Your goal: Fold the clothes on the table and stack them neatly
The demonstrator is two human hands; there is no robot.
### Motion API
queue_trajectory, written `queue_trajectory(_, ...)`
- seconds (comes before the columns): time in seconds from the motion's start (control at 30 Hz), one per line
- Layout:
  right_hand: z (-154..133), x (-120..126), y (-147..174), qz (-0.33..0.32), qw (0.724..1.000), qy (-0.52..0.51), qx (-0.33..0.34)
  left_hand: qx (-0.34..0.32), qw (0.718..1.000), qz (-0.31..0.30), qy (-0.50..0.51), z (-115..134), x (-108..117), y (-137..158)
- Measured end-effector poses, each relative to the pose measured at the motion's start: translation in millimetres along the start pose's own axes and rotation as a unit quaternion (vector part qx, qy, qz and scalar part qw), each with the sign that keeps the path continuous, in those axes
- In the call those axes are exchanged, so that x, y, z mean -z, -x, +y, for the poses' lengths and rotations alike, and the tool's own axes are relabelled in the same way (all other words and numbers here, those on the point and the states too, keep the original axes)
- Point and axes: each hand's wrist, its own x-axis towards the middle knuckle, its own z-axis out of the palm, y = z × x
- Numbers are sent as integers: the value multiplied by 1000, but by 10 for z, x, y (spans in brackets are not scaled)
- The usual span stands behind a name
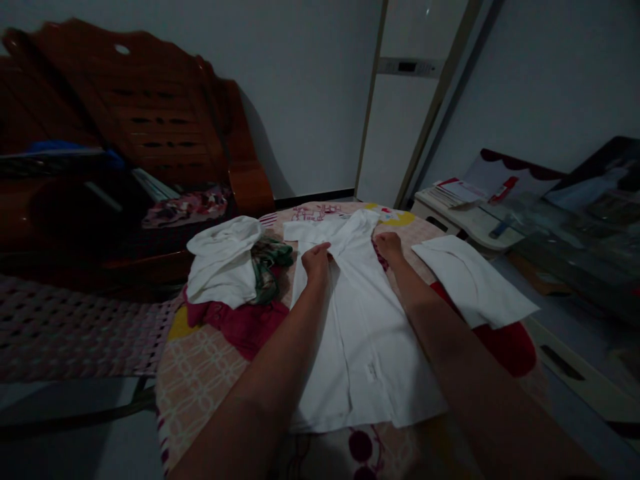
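A white shirt (370,320) lies spread over the round table, its hem towards me and its collar end at the far side. One short sleeve sticks out to the left, and the cloth near the top is creased and folded over. My left hand (316,261) is closed in a pinch on the shirt's upper left part. Beside the upper right edge, my right hand (389,248) is closed with its fingers curled at the cloth; the fingertips are hidden. Right of my right arm lies a folded white garment (473,277).
Left on the patterned tablecloth (193,380) is a heap of clothes: a white garment (225,257), a green one (267,267) and a dark pink one (250,327). A wooden bench (150,113) stands behind left, a woven seat (85,327) nearer. A glass-topped table (575,240) is right.
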Motion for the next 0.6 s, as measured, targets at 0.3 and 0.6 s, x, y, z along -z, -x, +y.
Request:
queue_trajectory(0.3, -233, -121, -196, -27, 996, 89, -8, 10, 1000, 5, -1, -28, 9, 1)
queue_trajectory(0.6, -179, -10, -255, 54, 996, 69, 6, 5, 997, -74, -17, 2, 0, 61)
